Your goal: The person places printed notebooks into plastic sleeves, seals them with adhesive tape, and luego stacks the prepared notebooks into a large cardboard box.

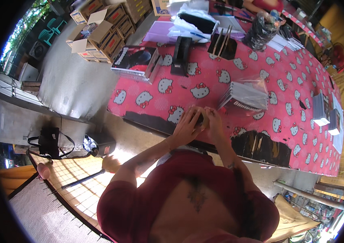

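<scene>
At the near edge of the pink table my left hand wraps round a tan roll that looks like packing tape, its dark middle showing between the fingers. My right hand is closed at the roll's right side, fingertips pinched on its rim. Just right of my hands lies a stack of booklets in clear plastic. Farther left sits a stack of spiral notebooks with dark covers, in clear wrap. Between the two stacks, toward the back, stands a black tape dispenser.
The tablecloth has a cat print and is torn at the near edge. Behind are a black tray, a black plastic bag and another person. Booklet stacks lie far right. Cartons and a broom are leftward.
</scene>
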A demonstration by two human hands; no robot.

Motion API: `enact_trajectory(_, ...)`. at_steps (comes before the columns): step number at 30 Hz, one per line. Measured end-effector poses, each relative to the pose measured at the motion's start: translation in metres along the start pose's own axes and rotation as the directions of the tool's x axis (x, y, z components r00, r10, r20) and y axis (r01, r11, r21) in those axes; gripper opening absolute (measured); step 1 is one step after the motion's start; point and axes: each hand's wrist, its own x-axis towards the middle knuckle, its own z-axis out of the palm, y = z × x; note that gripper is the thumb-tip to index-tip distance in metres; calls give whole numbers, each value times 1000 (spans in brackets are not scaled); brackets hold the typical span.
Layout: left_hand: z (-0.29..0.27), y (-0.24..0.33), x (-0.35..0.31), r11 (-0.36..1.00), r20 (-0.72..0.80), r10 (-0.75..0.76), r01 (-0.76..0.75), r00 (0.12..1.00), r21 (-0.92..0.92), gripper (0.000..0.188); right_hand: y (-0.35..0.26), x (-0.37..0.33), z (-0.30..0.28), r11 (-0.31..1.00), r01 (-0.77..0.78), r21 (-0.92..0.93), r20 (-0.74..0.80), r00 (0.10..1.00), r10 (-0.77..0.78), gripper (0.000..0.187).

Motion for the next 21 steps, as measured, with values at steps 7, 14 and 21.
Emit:
enact_trajectory(7,-107,-39,125,980,-156,-43,12,987,-198,105,-88,64,120,902,425,-69,177,895,-409,19)
enact_trajectory(14,-163,-158,269,957,53,29,-13,998,-290,90,-133,233,201,806,542,-239,365,819,-442,20)
enact_trajectory(21,-153,-210,292,970,284,-39,105,958,-221,94,-121,271,198,759,519,-392,356,847,-395,21)
